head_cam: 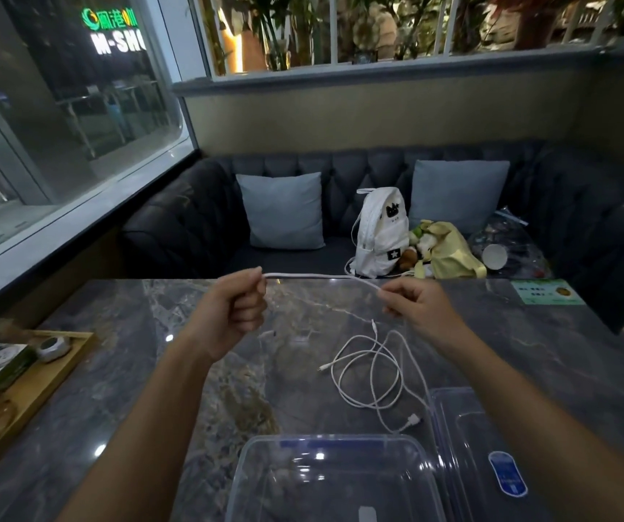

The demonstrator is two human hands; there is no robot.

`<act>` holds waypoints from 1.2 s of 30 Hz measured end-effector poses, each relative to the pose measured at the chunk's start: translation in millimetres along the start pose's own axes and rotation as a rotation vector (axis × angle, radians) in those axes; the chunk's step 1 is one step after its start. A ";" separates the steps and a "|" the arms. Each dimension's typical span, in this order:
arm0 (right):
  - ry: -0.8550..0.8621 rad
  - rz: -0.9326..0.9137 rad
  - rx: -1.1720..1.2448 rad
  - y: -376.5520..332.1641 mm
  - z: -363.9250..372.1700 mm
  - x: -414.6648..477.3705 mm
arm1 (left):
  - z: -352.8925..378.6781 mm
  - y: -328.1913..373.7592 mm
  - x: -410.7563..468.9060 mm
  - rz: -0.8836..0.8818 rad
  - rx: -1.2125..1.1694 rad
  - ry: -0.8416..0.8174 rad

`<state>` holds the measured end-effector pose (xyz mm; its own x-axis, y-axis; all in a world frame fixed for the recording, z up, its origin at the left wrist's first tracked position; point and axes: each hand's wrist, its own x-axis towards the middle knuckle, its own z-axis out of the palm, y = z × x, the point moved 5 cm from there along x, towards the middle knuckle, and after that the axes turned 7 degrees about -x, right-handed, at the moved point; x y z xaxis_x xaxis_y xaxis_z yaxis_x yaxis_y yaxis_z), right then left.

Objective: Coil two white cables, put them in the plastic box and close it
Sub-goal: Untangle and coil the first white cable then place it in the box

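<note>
Two cables, neither coiled, so this looks like the very start. Far left is a tray (54, 371) with odds on it, not involved. The left hand (233, 308) is up over the table (133, 371), fingers curled into a fist, thumb and forefinger pinching one end of a cable (321, 276). That run goes taut and near level across to the other hand. Below it, close to the camera, the box (321, 438) sits open with nothing inside. Just behind its right corner lies the tangle (370, 374): loose overlapping loops flat on the table, one plug near the box rim (can't tell if it's all second cable or partly the held one's tail; a thin strand drops from the right side toward it). The right hand (421, 308) has thumb and fingertips clamped on the cable, remaining fingers loosely curled. The lid (465, 446) lies flat just right of the box, partly under the right forearm. Risks, my read:
- Winding while the tail crosses those loops would drag them along and knot both cables.
- A slack coil could spring open in the box and get trapped under the lid edge, so it won't latch.
- The forearm could shove the lid when reaching down.
</note>
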<state>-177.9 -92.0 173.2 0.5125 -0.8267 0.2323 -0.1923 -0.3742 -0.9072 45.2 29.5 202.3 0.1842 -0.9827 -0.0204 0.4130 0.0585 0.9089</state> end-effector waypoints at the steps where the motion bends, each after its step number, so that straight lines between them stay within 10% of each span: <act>1: -0.021 0.005 0.009 1.3 3.5 0.8 | 3.6 2.9 -1.2 -0.002 -0.069 -0.025; 12: -0.102 0.037 0.246 1.9 32.7 -14.8 | 21.1 27.1 -15.0 0.104 -0.551 -0.089; 22: -0.262 0.143 -0.280 31.0 37.8 -19.2 | -21.0 73.7 -33.2 0.332 -0.750 -0.075; 30: -0.216 0.162 -0.192 44.1 22.4 -19.7 | -77.6 83.1 -44.9 0.519 -0.934 0.275; 36: -0.052 0.268 -0.677 56.2 1.0 -16.5 | -49.7 63.4 -38.5 0.310 -0.435 0.258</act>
<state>-196.3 -99.0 118.0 0.4108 -0.9117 0.0003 -0.7836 -0.3533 -0.5111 108.6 79.8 240.0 0.5430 -0.8369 0.0683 0.6230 0.4561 0.6355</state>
